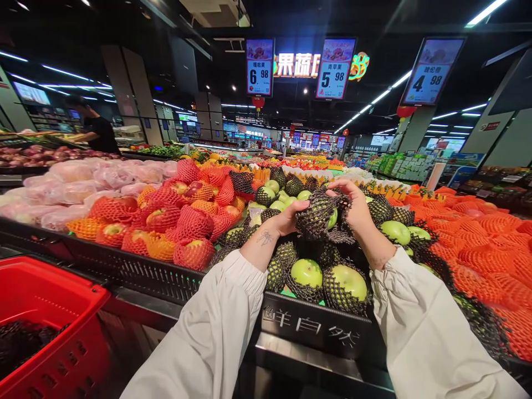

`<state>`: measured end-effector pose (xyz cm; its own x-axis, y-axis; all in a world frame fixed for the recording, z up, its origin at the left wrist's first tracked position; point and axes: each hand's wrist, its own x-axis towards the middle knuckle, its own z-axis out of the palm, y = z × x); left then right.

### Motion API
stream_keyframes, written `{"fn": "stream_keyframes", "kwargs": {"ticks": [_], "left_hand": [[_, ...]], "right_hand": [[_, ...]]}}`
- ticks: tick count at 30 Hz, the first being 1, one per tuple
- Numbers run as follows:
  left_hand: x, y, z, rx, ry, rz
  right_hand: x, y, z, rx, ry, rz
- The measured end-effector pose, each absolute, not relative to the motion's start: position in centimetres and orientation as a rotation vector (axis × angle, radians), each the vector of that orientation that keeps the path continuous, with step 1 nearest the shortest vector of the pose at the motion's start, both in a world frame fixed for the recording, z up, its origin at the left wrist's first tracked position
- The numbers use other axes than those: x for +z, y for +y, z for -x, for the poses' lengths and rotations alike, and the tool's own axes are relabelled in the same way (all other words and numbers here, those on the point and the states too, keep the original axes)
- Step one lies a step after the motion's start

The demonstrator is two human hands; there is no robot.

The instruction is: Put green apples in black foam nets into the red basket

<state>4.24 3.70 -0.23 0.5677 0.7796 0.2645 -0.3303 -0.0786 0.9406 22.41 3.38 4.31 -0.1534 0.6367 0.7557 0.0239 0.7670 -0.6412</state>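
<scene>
Clerk: Item one, green apple [332, 218] in black foam netting [316, 216], held above the green-apple bin [320, 327], between both hands.

Checker: Hands, state?

Clerk: Left hand [286, 219] cups the netted side, fingers curled around it. Right hand [353, 208] arches over the top, fingertips [332, 191] pinching the netting's edge. Both closed on the item; white sleeves [216, 327] to the wrists.

Checker: Surroundings?

Clerk: Netted green apples [328, 280] directly below; red apples in red and orange netting [183, 227] to the left; orange netted fruit [490, 249] to the right; red basket [45, 321] low left; price signs [336, 67] overhead; another person [97, 130] far back left.

Checker: Risks?

Clerk: Judged: the netting may tear if tugged hard, or the apple may slip free of its sleeve and drop onto the pile below, bruising fruit or setting neighbours rolling.
</scene>
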Motion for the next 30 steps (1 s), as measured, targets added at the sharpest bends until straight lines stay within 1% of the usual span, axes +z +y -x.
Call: {"fn": "stream_keyframes", "kwargs": {"ticks": [3, 8, 11, 13, 16, 20, 27, 30], "left_hand": [[0.0, 3.6, -4.4, 1.029, 0.408, -1.347], [0.6, 3.5, -4.8, 1.157, 0.360, -1.312], [0.5, 3.6, -4.7, 1.069, 0.397, -1.343], [0.4, 3.7, -4.5, 0.996, 0.443, -1.368], [0.3, 3.7, -4.4, 0.953, 0.470, -1.392], [0.5, 3.8, -4.6, 0.996, 0.486, -1.392], [1.1, 4.1, -5.2, 1.206, 0.526, -1.343], [1.6, 4.0, -4.9, 1.387, 0.446, -1.306]], "right_hand": [[4.1, 3.7, -22.8, 0.620, -1.738, 0.505], [3.3, 3.8, -22.9, 0.925, -1.798, 0.556], [3.1, 3.6, -22.6, 1.088, -1.852, 0.591], [3.1, 3.5, -22.6, 1.129, -1.862, 0.596], [3.3, 3.5, -22.8, 1.097, -1.918, 0.586], [3.4, 3.4, -22.8, 0.975, -1.915, 0.582], [3.1, 4.0, -22.4, 0.781, -1.563, 0.588], [3.2, 4.2, -22.6, 0.768, -1.466, 0.564]]}}
